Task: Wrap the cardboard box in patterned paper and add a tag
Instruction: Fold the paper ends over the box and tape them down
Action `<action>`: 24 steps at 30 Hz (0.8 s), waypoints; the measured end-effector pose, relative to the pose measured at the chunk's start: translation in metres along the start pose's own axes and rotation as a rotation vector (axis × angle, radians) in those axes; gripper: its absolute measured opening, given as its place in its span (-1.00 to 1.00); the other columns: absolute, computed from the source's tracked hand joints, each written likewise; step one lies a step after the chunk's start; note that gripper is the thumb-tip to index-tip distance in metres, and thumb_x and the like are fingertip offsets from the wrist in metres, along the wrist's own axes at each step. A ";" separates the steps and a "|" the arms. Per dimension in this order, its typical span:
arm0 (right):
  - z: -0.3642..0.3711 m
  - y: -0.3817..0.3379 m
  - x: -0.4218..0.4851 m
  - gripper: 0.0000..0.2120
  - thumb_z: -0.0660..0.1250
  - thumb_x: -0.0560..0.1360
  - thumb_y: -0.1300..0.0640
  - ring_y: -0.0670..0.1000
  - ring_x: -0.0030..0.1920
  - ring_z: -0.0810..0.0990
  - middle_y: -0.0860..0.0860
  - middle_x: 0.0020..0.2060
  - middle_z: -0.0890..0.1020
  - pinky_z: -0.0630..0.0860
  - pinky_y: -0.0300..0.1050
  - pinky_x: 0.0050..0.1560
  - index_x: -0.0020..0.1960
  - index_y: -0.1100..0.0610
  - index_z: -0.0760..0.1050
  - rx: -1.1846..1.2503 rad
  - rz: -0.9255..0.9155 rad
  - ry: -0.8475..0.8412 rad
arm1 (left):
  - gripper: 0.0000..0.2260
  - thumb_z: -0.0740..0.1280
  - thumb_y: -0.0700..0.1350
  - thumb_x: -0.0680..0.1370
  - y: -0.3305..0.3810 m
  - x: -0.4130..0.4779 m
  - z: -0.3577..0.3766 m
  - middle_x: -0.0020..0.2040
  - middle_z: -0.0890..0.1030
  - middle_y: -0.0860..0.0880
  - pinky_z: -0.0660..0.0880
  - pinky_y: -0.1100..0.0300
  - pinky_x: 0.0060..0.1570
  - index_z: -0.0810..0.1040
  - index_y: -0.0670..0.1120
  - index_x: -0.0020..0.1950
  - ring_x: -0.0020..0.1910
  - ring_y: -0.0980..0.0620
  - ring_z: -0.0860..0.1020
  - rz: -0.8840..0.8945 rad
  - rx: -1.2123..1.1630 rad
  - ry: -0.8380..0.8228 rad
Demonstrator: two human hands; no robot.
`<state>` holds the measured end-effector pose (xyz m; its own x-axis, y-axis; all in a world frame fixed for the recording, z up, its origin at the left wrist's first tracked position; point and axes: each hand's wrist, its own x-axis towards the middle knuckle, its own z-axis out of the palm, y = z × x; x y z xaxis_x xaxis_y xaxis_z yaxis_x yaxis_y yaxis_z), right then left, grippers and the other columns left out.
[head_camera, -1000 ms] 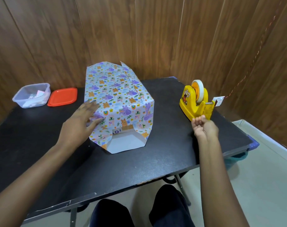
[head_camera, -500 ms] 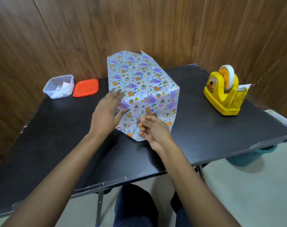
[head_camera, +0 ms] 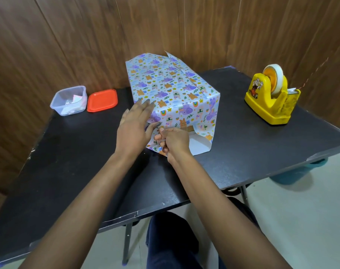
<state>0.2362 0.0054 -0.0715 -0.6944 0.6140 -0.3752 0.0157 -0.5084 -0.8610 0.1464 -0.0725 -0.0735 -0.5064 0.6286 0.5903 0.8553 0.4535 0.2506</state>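
Fingers of the left hand (head_camera: 135,125) are laid straight on the near fold of the part-wrapped cardboard box (head_camera: 175,88), mid-table (head_camera: 84,162), while the right hand (head_camera: 174,140), brought back from the tape dispenser (head_camera: 272,100), is curled there, hold indiscernible, so taping is judged imminent.

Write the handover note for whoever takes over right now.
Left hand open, pressing the patterned paper against the box's left side. Right hand curled, seemingly pinching the near side flap.
Box on the black table; tape dispenser to its right; clear container and orange lid to its left.
Done: paper round the body, near side flaps folded in.
Left: bottom flap lies flat, box exposed there; far end open; tag.
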 end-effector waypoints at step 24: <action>-0.024 -0.001 0.029 -0.54 0.34 0.42 -0.24 0.08 0.02 0.57 0.07 -0.08 0.64 0.32 -0.15 -0.18 -0.08 0.18 0.59 -1.050 -0.355 0.166 | -0.48 0.16 0.14 0.51 -0.003 0.001 -0.001 0.37 0.45 -0.09 0.32 -0.16 0.31 0.44 -0.12 0.36 0.39 -0.11 0.36 0.036 0.068 -0.039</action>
<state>0.2330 0.0385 -0.0894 -0.6771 0.7355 -0.0243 0.4893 0.4253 -0.7614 0.1430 -0.0742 -0.0725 -0.4801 0.6691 0.5673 0.8644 0.4709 0.1760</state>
